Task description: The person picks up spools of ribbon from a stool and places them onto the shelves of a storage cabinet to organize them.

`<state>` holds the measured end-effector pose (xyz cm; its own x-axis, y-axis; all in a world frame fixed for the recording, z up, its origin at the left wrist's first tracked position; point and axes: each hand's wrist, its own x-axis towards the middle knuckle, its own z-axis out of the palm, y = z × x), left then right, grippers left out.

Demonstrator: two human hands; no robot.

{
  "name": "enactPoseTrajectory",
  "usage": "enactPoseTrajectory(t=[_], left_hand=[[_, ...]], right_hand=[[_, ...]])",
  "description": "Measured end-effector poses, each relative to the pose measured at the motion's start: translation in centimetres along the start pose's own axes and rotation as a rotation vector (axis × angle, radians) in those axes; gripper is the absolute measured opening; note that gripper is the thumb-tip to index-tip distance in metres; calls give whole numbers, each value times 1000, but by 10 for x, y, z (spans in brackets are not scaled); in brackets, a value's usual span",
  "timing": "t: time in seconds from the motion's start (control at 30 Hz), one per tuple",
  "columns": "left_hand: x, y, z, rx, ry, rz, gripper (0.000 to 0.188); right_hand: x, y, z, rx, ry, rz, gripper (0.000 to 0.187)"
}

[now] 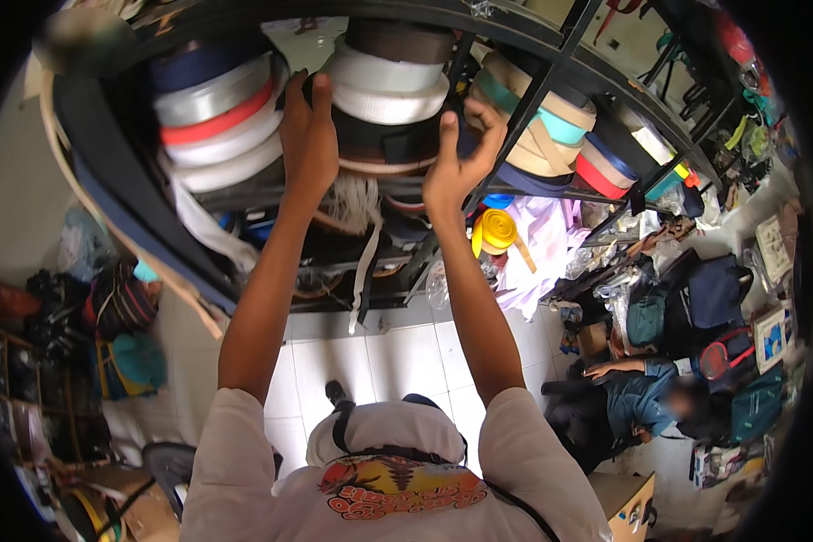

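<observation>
A stack of webbing rolls stands on the black shelf between my two hands, brown on top, white below, then black. My left hand is upright along the stack's left side, thumb and fingers stretched out. Whether its fingertips press on the rolls is hard to tell. At the stack's right side, my right hand is raised with thumb and fingers apart. Loose white fringe and a narrow white strip hang below the stack.
Another roll stack in navy, silver, red and white stands left; beige and turquoise rolls sit right, past a black shelf post. A yellow roll lies lower. Bags crowd the right, near a seated person.
</observation>
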<state>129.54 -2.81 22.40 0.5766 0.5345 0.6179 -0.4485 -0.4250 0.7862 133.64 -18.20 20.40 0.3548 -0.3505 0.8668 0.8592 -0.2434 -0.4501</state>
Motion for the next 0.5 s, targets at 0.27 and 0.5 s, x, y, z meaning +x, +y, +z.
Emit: enactPoseTrajectory(t=[0.27, 0.5], left_hand=[[-177, 17, -82, 124, -12, -176, 55], [-357, 29, -184, 111, 89, -469, 41]], right_hand=[[-127, -65, -73, 412, -335, 186, 5], [-240, -150, -149, 560, -809, 482, 6]])
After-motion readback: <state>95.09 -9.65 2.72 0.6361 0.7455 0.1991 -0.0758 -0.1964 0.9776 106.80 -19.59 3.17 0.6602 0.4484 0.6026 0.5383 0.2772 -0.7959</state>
